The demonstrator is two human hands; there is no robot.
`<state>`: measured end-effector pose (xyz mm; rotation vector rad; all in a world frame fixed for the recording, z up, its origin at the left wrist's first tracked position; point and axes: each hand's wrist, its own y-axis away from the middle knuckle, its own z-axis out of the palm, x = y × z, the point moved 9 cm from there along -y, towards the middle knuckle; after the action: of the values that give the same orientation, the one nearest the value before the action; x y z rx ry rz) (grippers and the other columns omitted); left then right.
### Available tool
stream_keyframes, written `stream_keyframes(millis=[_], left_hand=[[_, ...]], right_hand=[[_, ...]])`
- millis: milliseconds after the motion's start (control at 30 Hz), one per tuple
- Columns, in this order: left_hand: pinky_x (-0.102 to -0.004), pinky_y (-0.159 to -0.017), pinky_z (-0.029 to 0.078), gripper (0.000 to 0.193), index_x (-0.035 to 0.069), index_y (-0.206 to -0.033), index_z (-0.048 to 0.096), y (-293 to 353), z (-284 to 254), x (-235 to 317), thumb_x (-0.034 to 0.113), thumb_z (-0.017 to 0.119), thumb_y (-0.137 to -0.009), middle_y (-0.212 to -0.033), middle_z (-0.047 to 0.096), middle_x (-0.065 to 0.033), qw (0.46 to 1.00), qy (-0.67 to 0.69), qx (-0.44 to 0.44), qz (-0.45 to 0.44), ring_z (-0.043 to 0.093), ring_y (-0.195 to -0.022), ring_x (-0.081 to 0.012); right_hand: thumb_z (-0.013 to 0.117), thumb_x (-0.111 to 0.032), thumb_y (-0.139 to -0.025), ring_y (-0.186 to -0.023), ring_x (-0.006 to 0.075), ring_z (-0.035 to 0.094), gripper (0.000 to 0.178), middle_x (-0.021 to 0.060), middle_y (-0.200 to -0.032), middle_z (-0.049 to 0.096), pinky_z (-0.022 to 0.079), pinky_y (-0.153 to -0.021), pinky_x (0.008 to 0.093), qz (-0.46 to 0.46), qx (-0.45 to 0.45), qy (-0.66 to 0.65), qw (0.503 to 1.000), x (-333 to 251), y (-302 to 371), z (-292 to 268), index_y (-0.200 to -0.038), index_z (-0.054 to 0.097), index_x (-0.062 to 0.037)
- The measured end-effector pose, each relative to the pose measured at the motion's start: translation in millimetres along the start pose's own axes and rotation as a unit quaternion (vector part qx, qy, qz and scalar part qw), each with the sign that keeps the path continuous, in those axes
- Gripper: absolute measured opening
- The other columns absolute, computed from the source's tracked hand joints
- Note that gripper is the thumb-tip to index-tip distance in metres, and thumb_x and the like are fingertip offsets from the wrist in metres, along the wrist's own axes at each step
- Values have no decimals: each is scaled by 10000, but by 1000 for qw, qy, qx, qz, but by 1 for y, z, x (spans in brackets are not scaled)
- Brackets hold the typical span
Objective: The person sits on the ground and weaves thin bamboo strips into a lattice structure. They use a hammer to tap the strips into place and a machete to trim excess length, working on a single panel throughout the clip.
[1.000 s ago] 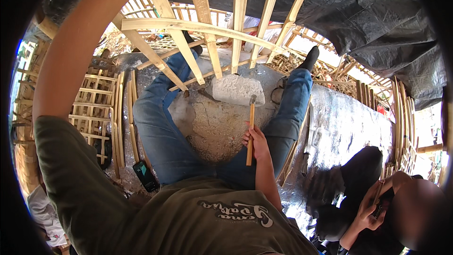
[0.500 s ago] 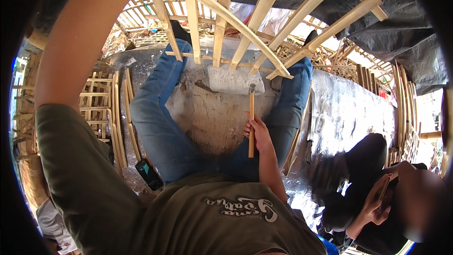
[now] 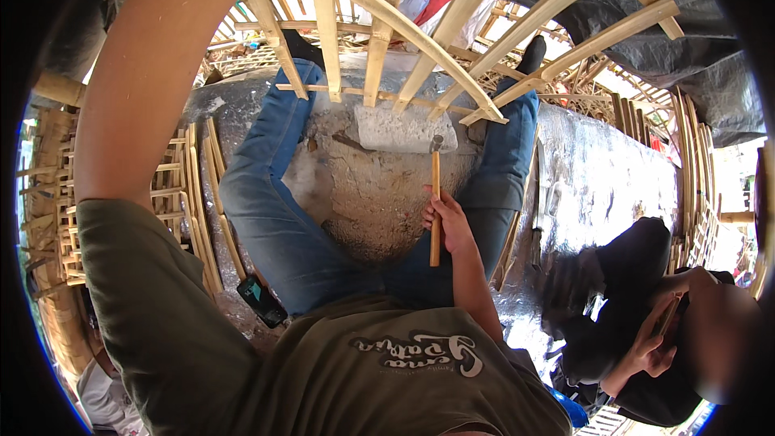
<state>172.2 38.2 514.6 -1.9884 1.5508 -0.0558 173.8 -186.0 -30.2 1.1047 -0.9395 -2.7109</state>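
The slatted wooden frame is the largest item, positioned beyond the right grip; its slats fan away from the seated person, and its nearest crosspiece runs side to side. The left forearm rises toward it; the left hand is out of view, so its hold cannot be told. Between the legs lies a pale block, long axis crosswise, under the frame's near ends. The hammer points straight ahead, head at the block's near right edge, contact unclear. The right hand, nearer the block, is closed around its handle.
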Motion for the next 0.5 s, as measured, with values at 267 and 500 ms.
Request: stream_keyframes(millis=[267, 500], left_hand=[[-466, -707, 602, 214, -34, -842, 734, 4, 1, 0, 142, 613, -857, -843, 711, -264, 1000, 26, -6, -9, 720, -773, -394], [-464, -712, 602, 216, -24, -834, 736, 0, 2, -2, 138, 596, -857, -829, 714, -251, 1000, 15, -8, -21, 721, -778, -391]], right_hand=[[598, -239, -1025, -712, 119, 468, 376, -7, -800, 462, 436, -659, 292, 7, -9, 7, 1000, 4, -2, 2, -1360, 526, -83], [601, -231, -1022, -727, 134, 487, 400, 8, -826, 478, 450, -660, 299, -4, -3, 19, 1000, 5, -5, 1, -1373, 504, -67]])
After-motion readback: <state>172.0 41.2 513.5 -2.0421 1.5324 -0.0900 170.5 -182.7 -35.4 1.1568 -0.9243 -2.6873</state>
